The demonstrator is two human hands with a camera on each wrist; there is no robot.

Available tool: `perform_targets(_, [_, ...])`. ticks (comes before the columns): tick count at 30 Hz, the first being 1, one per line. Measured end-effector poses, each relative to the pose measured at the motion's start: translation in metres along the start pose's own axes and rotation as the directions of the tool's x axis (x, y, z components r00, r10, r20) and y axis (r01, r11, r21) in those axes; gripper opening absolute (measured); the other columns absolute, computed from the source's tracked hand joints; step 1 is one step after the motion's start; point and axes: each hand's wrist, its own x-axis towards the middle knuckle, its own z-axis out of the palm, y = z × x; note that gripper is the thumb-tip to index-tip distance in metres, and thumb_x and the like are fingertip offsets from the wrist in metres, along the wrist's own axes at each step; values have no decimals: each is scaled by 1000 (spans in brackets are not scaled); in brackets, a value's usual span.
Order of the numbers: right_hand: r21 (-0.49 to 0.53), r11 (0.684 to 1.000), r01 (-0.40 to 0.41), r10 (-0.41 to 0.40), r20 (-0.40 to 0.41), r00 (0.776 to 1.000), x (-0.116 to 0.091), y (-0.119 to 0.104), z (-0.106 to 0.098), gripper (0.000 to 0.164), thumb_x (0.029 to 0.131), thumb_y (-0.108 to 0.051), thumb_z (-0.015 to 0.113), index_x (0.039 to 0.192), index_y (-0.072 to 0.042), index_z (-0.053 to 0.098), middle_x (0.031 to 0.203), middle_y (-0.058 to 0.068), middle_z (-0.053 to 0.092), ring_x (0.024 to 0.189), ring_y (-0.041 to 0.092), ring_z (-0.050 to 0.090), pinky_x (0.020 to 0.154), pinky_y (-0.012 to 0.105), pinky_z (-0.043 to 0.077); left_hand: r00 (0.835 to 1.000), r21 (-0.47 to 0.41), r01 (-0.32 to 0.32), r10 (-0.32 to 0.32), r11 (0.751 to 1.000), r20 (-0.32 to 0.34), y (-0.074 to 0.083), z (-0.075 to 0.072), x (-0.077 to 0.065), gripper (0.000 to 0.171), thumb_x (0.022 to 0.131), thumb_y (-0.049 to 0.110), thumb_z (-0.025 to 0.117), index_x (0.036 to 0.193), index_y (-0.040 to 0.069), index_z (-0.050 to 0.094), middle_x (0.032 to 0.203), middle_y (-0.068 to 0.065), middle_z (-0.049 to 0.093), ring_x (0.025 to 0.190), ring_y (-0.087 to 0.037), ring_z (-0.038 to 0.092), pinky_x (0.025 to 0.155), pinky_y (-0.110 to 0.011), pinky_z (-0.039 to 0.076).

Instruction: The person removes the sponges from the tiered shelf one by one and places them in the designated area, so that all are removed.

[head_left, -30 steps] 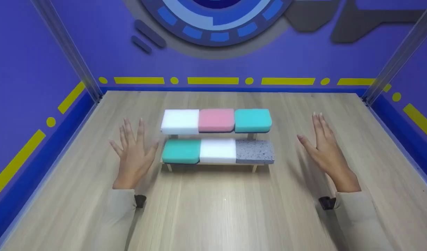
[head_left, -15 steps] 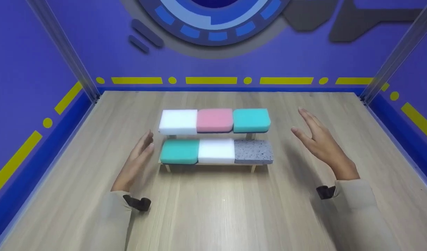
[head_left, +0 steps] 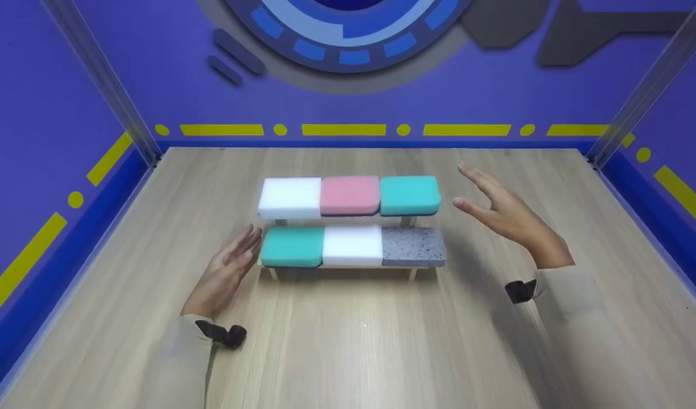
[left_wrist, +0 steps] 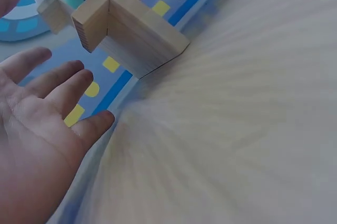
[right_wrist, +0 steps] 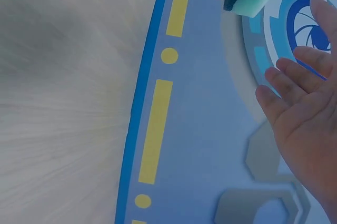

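Observation:
Two rows of sponges lie on a wooden stand (left_wrist: 147, 34) in the middle of the table. The back row has a white sponge (head_left: 291, 196), a pink sponge (head_left: 350, 195) and a turquoise sponge (head_left: 409, 194). In front are a green sponge (head_left: 293, 247), another white sponge (head_left: 353, 245) and a speckled grey sponge (head_left: 413, 246). My left hand (head_left: 226, 274) is beside the green sponge, fingers extended; whether it touches cannot be told. To the right of the turquoise sponge hangs my right hand (head_left: 510, 216), thumb apart from the straight fingers, holding nothing.
The wood-grain table (head_left: 348, 341) is enclosed by blue walls (head_left: 348, 108) at the back and both sides. Metal posts (head_left: 107, 79) stand at the rear corners. A dark camera mount (head_left: 229, 335) is on the left wrist, another mount (head_left: 520, 291) on the right.
My left hand has turned on edge and moved right, close to the green sponge. My right hand has moved left and farther back, nearing the turquoise sponge. The sponges stay in place.

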Motion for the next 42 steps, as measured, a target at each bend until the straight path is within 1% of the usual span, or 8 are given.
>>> perform_targets(3, [0,1000,11,-11,23,1000,7,-6,-1,70,94,-43,58,153,-23,25,160,11,22,145,39,21,113,64,23,1000,14,-3,3,1000,5,-4,-1,0,65,101,15,50,154,8,14,161,-7,18,147,-17,20,115,-19,25])
perform_targets(6, [-3,1000,19,-19,52,998,14,-11,0,72,93,-42,61,153,-22,27,160,8,23,146,36,20,115,62,22,1000,42,-5,5,999,-5,-6,-1,0,65,99,15,52,153,6,18,160,-8,21,146,-17,22,111,-15,30])
perform_targets(12, [-30,999,42,-38,122,992,26,-21,6,75,91,-42,64,153,-20,26,161,8,20,147,36,16,115,63,19,1000,83,-3,6,997,-30,-11,-1,1,61,97,10,55,151,4,26,159,-8,25,146,-17,23,111,-17,32])
perform_targets(17, [-53,998,21,-12,157,988,32,-27,12,78,90,-44,64,153,-20,25,161,8,18,148,36,15,116,62,20,999,124,10,-3,992,-51,-13,-2,0,61,95,11,59,148,2,31,157,-9,30,145,-19,26,110,-17,35])
perform_targets(25, [-58,998,3,8,185,983,38,-34,16,80,89,-43,65,153,-19,25,162,9,16,148,35,14,117,60,19,999,158,-4,11,987,-43,-14,-3,1,61,95,12,59,148,0,30,156,-12,30,144,-23,28,109,-18,37])
perform_targets(30, [-65,998,4,9,190,982,40,-35,20,77,90,-41,65,153,-20,25,161,10,18,147,37,18,117,59,21,998,211,5,8,977,-59,-13,-2,1,61,95,14,60,147,-2,32,156,-13,30,144,-24,29,107,-15,37])
perform_targets(37, [-71,997,6,6,176,984,41,-35,24,76,91,-42,64,152,-16,28,160,10,21,146,36,20,117,56,23,997,228,22,-4,974,-78,-13,-2,0,62,94,16,62,147,0,34,155,-10,33,143,-21,31,107,-15,37])
perform_targets(42, [-99,995,7,11,186,983,42,-36,25,77,90,-43,64,152,-16,28,161,10,20,146,37,20,117,57,23,997,245,27,-8,969,-79,-12,-2,1,63,94,17,62,147,-1,34,155,-12,33,143,-24,30,106,-15,38])
